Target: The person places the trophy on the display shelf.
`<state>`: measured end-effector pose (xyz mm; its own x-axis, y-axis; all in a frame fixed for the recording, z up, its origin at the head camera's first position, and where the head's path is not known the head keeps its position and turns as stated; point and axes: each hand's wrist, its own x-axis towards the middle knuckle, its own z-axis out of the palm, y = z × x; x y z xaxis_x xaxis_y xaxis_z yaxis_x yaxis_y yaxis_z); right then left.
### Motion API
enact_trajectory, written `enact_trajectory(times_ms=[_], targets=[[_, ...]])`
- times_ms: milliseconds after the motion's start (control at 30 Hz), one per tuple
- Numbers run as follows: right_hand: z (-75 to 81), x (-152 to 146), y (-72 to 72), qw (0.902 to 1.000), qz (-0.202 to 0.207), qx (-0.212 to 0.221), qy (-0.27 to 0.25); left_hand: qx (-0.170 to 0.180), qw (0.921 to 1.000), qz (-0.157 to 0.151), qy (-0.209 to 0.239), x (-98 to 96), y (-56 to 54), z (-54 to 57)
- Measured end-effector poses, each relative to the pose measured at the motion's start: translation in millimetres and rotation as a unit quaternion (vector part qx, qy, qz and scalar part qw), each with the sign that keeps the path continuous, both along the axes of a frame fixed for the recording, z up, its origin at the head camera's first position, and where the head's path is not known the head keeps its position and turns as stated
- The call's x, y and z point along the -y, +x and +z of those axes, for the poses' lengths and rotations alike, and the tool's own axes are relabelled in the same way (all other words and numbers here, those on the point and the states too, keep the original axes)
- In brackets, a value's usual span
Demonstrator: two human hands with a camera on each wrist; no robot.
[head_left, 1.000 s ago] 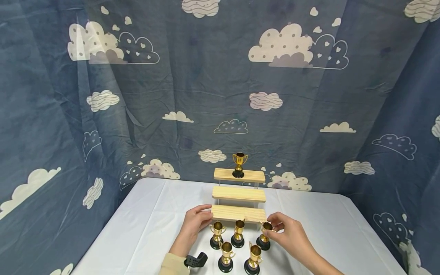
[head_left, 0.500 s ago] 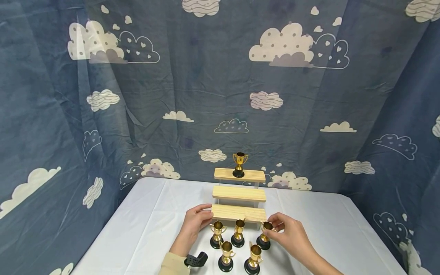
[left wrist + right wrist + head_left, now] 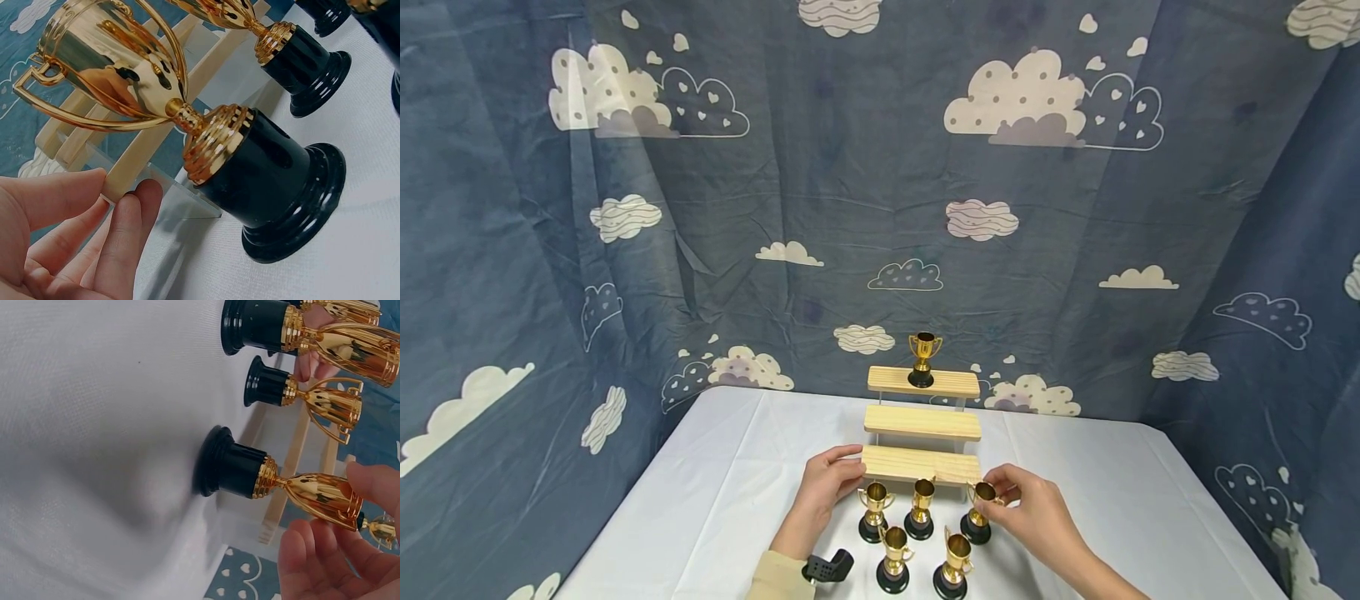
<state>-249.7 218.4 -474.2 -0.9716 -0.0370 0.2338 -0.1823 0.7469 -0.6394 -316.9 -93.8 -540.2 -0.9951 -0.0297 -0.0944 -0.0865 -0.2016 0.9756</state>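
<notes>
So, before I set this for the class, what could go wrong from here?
Two things, perhaps. The right hand holds the rightmost back-row trophy by its cup, with the right front-row trophy standing close by; a careless lift might knock that one over. The left hand pinches the left end of the bottom step, so a tug could shift the stand and topple the high trophy on the top step.

A white-clothed table [image 3: 722, 492] bears five gold trophies [image 3: 893, 557] and a three-tier stand [image 3: 922, 422].
</notes>
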Motion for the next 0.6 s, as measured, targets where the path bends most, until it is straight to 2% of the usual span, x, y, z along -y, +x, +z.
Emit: enact_trajectory(times_ms=[300, 600], targets=[[6.7, 0, 1.4, 0.9999, 0.006, -0.01, -0.003, 0.011, 0.9999, 0.004, 0.004, 0.3, -0.4, -1.9], [11.5, 1, 1.1, 0.9999, 0.006, -0.009, -0.007, 0.008, 1.0, -0.002, 0.001, 1.2, 0.5, 1.0]])
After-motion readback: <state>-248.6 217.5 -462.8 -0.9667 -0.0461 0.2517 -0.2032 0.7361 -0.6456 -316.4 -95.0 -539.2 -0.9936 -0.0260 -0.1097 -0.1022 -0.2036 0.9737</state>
